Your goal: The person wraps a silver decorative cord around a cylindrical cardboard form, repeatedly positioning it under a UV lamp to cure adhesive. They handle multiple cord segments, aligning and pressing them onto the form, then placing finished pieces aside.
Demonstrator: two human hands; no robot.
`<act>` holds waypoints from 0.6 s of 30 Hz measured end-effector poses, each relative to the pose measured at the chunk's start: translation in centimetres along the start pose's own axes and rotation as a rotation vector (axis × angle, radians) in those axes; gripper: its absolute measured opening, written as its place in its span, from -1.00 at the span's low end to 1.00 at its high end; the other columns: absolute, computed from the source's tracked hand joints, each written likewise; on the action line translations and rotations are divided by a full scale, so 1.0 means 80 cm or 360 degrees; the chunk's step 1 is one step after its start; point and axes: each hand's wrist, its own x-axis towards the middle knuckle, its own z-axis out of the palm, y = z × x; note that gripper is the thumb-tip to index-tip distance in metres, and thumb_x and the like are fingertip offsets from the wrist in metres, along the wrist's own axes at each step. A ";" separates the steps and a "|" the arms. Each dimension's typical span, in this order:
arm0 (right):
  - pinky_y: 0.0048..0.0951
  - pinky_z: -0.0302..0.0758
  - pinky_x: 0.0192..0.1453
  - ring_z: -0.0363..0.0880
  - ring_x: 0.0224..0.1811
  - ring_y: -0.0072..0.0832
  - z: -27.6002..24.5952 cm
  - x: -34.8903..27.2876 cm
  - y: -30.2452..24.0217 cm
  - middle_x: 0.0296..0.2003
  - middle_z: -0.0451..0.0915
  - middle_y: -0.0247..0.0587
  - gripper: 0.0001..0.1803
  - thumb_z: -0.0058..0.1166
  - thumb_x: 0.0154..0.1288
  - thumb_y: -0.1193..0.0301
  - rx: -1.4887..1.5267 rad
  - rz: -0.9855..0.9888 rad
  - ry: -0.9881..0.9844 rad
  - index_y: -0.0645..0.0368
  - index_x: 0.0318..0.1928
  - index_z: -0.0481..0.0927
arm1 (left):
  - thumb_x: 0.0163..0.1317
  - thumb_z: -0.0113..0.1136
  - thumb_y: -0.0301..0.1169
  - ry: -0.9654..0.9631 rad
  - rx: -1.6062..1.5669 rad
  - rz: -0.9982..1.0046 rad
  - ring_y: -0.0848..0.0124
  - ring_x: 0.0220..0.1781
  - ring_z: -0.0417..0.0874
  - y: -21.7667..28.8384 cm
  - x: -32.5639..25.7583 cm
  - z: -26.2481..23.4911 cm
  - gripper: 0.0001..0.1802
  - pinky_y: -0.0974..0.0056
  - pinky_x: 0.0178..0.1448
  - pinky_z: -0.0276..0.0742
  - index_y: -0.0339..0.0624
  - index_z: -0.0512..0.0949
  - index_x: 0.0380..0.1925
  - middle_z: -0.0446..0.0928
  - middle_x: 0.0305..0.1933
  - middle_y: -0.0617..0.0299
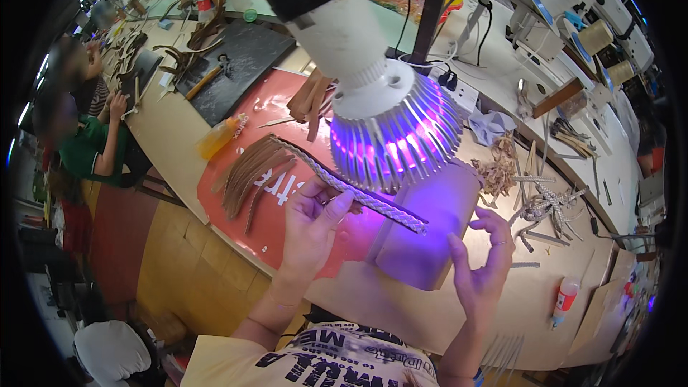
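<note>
Strap (390, 211), braided, is extending along the near side of the lamp (395, 125), left hand (309, 228) clamping its grip on it, right hand (486, 272) holding its grip apart and empty, step apparently being positioning, next probably calling for steadying the free end.

Braided strap (380, 204), centre: ridged, leather-like. Lamp (394, 132), twelve o'clock: shiny finned metal, smooth plastic neck (340, 39). Red sheet (269, 104), nine o'clock: glossy. Slab (251, 59), eleven o'clock: matt, scuffed. Bottle (565, 301), four o'clock: plastic. Shirt (344, 347), six o'clock: matt cloth.
</note>
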 end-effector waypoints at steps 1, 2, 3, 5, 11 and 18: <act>-0.20 0.22 0.30 0.40 0.15 -0.20 -0.002 -0.003 0.009 0.03 0.54 -0.10 -0.68 0.33 0.16 0.40 0.0039 0.0048 -0.0007 0.17 -0.12 0.53 | 0.32 0.19 -0.58 -0.0052 -0.0133 0.0016 0.42 -0.21 0.72 0.001 0.002 -0.003 -0.81 0.34 -0.04 0.67 -0.33 0.56 -0.08 0.67 -0.22 0.15; -0.22 0.24 0.29 0.42 0.15 -0.22 -0.001 -0.002 0.020 0.01 0.55 -0.10 -0.70 0.32 0.18 0.42 0.0067 0.0103 -0.0011 0.19 -0.12 0.52 | 0.32 0.18 -0.58 0.0000 -0.0125 -0.0012 0.42 -0.20 0.72 0.001 0.007 -0.006 -0.81 0.32 -0.03 0.68 -0.33 0.56 -0.07 0.67 -0.21 0.15; -0.24 0.27 0.28 0.43 0.14 -0.23 0.000 -0.005 0.028 -0.01 0.55 -0.10 -0.71 0.31 0.19 0.43 0.0164 0.0146 -0.0035 0.21 -0.13 0.52 | 0.33 0.18 -0.57 0.0025 -0.0143 -0.0034 0.41 -0.20 0.72 0.001 0.007 -0.007 -0.81 0.31 -0.03 0.69 -0.33 0.55 -0.07 0.66 -0.21 0.15; -0.26 0.33 0.26 0.46 0.12 -0.26 0.006 -0.009 0.043 -0.03 0.55 -0.11 -0.73 0.28 0.22 0.46 0.0315 0.0293 -0.0102 0.26 -0.13 0.50 | 0.34 0.17 -0.57 0.0041 -0.0172 -0.0076 0.41 -0.19 0.73 0.001 0.008 -0.009 -0.81 0.30 -0.02 0.70 -0.33 0.55 -0.07 0.66 -0.21 0.15; -0.28 0.43 0.19 0.54 0.05 -0.24 0.034 -0.032 0.057 -0.02 0.53 -0.06 -0.66 0.21 0.30 0.51 0.0184 0.0062 0.0032 0.22 0.09 0.63 | 0.35 0.17 -0.53 0.0089 -0.0126 -0.0212 0.41 -0.20 0.74 0.000 0.008 -0.008 -0.81 0.31 -0.01 0.72 -0.36 0.55 -0.08 0.67 -0.21 0.13; -0.29 0.47 0.11 0.57 -0.02 -0.30 0.030 -0.036 0.044 -0.10 0.59 -0.07 -0.73 0.18 0.31 0.52 0.0096 0.0028 0.0135 0.30 0.01 0.62 | 0.37 0.17 -0.50 0.0098 -0.0128 -0.0378 0.40 -0.21 0.75 -0.001 0.004 -0.007 -0.82 0.34 0.01 0.71 -0.39 0.58 -0.12 0.68 -0.19 0.13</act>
